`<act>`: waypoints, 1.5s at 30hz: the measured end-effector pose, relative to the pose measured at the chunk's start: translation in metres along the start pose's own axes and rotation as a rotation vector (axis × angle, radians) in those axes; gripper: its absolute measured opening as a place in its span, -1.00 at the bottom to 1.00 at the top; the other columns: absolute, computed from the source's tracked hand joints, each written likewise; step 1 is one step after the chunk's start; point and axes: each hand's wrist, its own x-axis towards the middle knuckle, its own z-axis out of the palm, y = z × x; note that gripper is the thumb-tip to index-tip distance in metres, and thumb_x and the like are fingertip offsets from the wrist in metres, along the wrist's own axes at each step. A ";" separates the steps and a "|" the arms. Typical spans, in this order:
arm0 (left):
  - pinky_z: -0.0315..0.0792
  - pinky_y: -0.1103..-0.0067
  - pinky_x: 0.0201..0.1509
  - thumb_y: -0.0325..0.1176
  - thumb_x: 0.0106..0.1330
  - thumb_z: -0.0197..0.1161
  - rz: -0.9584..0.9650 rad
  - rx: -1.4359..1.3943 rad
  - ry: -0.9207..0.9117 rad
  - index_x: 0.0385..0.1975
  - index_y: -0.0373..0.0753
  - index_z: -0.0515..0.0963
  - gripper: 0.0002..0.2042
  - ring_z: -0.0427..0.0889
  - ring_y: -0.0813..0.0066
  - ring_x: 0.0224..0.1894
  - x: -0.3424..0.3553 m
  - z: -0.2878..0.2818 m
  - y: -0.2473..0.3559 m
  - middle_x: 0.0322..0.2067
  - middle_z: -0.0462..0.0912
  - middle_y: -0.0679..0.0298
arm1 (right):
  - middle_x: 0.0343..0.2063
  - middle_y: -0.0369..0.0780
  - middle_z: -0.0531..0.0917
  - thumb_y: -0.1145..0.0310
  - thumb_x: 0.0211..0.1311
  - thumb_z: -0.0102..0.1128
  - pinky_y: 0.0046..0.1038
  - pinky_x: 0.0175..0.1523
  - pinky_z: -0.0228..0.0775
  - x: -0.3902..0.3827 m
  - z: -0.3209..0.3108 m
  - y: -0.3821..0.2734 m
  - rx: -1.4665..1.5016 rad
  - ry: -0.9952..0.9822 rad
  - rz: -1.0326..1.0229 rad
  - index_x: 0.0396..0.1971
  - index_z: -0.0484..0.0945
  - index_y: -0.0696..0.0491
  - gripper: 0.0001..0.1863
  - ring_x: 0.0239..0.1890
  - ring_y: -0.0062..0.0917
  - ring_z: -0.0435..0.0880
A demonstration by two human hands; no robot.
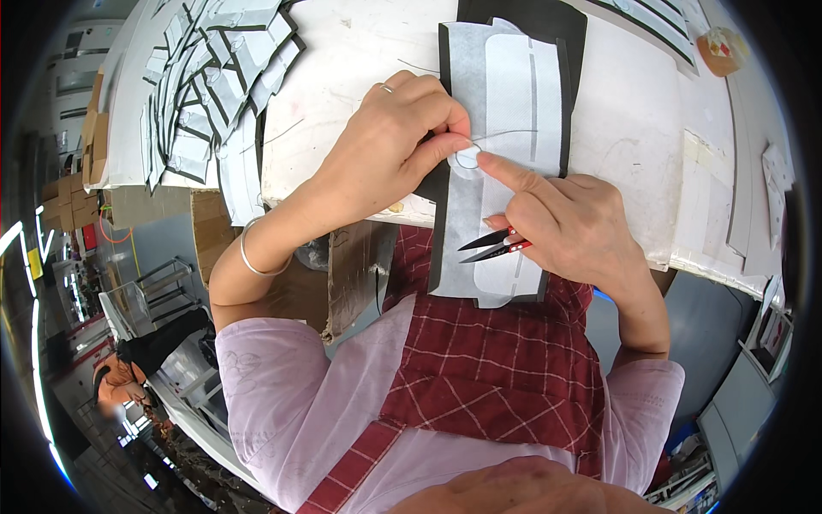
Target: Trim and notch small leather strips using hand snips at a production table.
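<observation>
A dark fabric panel [572,44] faced with white interlining [507,81] lies on the white worktable [342,94] and hangs over its near edge. My left hand [394,141] pinches the panel's left side beside a small round loop of thread [467,158]. My right hand [565,218] presses its forefinger on the interlining next to that loop. Small red-handled thread snips [495,247] are tucked in the right hand, blades pointing left. A thin thread [505,133] trails right from the left fingertips.
A heap of several cut dark-and-white fabric pieces [205,77] lies at the table's far left. Flat pale card pieces [753,197] sit at the right. A small orange pad [719,47] rests far right. Cardboard boxes [214,231] stand under the table.
</observation>
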 end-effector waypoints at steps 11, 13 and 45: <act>0.36 0.57 -0.16 -0.46 0.37 0.28 -0.059 -0.074 0.021 -0.24 -0.31 0.53 -0.90 0.43 0.50 -0.25 0.000 0.001 0.001 -0.31 0.49 0.31 | -0.10 -0.21 0.75 0.25 0.11 0.38 -0.62 -0.59 0.35 0.000 0.001 0.003 -0.001 0.005 -0.019 -0.57 0.38 0.02 -0.68 -0.69 -0.72 0.50; 0.36 0.58 -0.16 -0.44 0.38 0.28 -0.034 -0.052 0.029 -0.23 -0.32 0.53 -0.89 0.43 0.50 -0.26 0.000 0.001 0.002 -0.32 0.50 0.32 | -0.10 -0.21 0.75 0.26 0.11 0.38 -0.62 -0.59 0.36 0.000 0.000 0.003 0.007 0.001 -0.016 -0.57 0.38 0.02 -0.69 -0.69 -0.72 0.50; 0.39 0.56 -0.09 -0.45 0.26 0.35 -0.134 -0.018 0.166 -0.25 -0.30 0.56 -0.86 0.48 0.44 -0.24 -0.005 -0.021 -0.009 -0.34 0.59 0.28 | -0.04 -0.22 0.75 0.30 -0.01 0.50 -0.60 -0.60 0.31 0.002 -0.001 0.001 0.016 -0.019 0.016 -0.65 0.21 0.01 -0.51 -0.71 -0.64 0.53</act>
